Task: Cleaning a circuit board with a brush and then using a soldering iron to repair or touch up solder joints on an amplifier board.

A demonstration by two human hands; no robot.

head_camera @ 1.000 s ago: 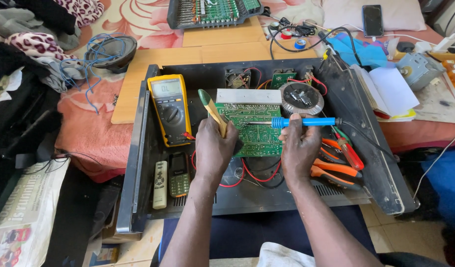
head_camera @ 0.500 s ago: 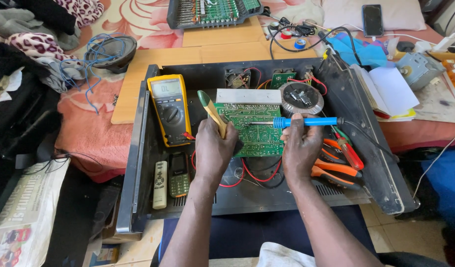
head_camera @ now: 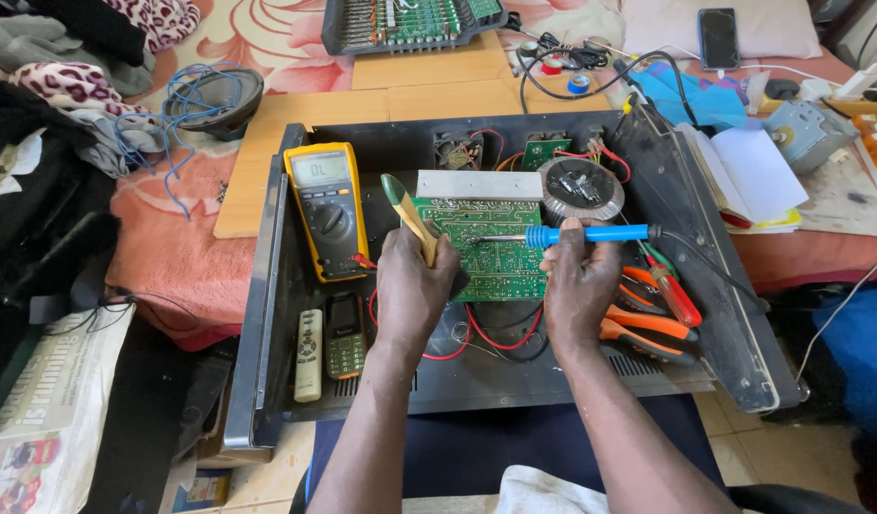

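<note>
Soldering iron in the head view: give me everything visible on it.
The soldering iron has a blue handle, a slim metal shaft and a black cord leaving its right end. It lies roughly level, tip pointing left over the green circuit board. The right hand grips the handle from below. Whether the tip touches the board cannot be told.

Viewed from one head-worn camera, angled steeply down and forward, close over the open black chassis point(head_camera: 277, 286); forearms entering from the bottom edge. No second view.
</note>
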